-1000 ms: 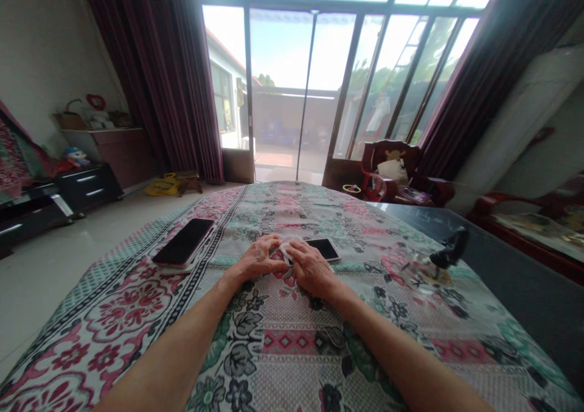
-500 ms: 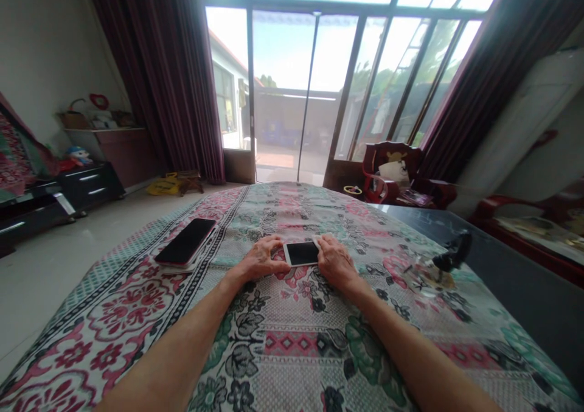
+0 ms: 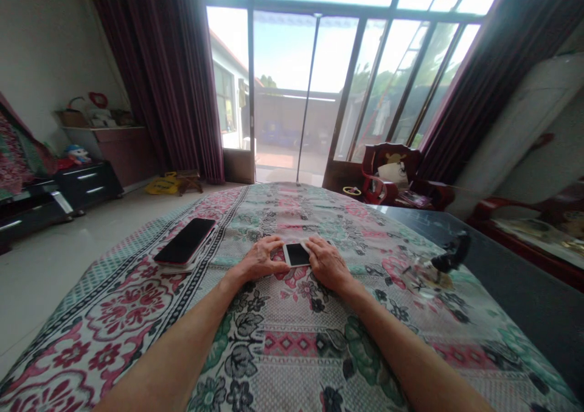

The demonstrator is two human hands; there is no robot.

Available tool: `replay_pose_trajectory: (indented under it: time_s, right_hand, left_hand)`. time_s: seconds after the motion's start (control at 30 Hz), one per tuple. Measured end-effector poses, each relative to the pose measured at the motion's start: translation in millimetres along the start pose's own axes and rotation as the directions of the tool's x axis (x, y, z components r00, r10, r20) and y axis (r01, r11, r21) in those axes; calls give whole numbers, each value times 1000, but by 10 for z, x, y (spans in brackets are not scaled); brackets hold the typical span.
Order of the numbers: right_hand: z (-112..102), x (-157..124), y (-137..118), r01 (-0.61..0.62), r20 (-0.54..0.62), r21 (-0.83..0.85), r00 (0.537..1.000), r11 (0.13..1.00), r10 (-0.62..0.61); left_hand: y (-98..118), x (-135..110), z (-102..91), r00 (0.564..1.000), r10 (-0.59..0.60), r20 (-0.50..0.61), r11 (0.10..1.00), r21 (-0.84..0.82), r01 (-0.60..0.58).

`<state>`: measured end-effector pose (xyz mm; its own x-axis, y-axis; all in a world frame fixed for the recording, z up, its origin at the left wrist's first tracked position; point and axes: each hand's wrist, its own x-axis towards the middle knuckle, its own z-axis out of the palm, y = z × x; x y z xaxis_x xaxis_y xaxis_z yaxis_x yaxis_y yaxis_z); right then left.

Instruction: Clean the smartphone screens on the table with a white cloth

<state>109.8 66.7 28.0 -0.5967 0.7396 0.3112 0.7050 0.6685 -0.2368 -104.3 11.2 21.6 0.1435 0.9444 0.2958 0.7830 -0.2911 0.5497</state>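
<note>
Framing white phone (image 3: 297,254), our left hand (image 3: 262,258), fingers parted at left edge, our right hand (image 3: 327,263), fingers bent over right end, grips unclear

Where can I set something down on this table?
The floral tablecloth is bare between the forearms, beyond the white smartphone toward the glass door, and between the right hand and the clear dish-like item. It's crowded where that hand, the left hand and the phone meet, and by the larger smartphone.
</note>
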Motion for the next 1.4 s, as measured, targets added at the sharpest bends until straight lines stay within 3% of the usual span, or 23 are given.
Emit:
replay_pose_trajectory:
  time_s: [0.13, 0.23, 0.33, 0.5, 0.6, 0.83, 0.97, 1.07, 1.27, 1.4]
  right_hand:
    - [-21, 35, 237, -149, -21, -53, 989, 987, 148]
    - [10, 24, 288, -195, -53, -74, 980, 978, 192]
    - [46, -26, 159, -131, -60, -75, 990, 989, 126]
    - [63, -116, -221, 138, 13, 17, 990, 990, -138]
    - [54, -102, -275, 187, 26, 63, 982, 980, -189]
    - [-2, 30, 190, -100, -19, -35, 995, 994, 100]
    - [18, 18, 268, -147, -56, -68, 988, 987, 144]
    - [49, -32, 99, -86, -44, -62, 996, 994, 83]
    - [72, -94, -250, 232, 15, 48, 972, 972, -233]
    - [59, -64, -204, 237, 12, 80, 971, 968, -238]
  left_hand:
    - [20, -3, -16, 1000, 0, 5, 1000, 3, 0]
    - [19, -5, -10, 1000, -9, -4, 1000, -9, 9]
    - [8, -2, 4, 1000, -27, -16, 1000, -17, 26]
    - [-37, 4, 37, 1000, -3, -27, 1000, -25, 2]
    - [-50, 6, 45, 1000, 2, -29, 1000, -20, -2]
    - [-18, -1, 10, 1000, 0, -4, 1000, -6, 0]
    - [-11, 1, 8, 1000, -16, -9, 1000, -7, 16]
    - [-18, 6, 22, 999, -34, -17, 999, -9, 33]
    - [-58, 7, 53, 999, -28, -26, 1000, 5, 28]
    - [-59, 6, 48, 1000, -8, -29, 1000, 9, 9]
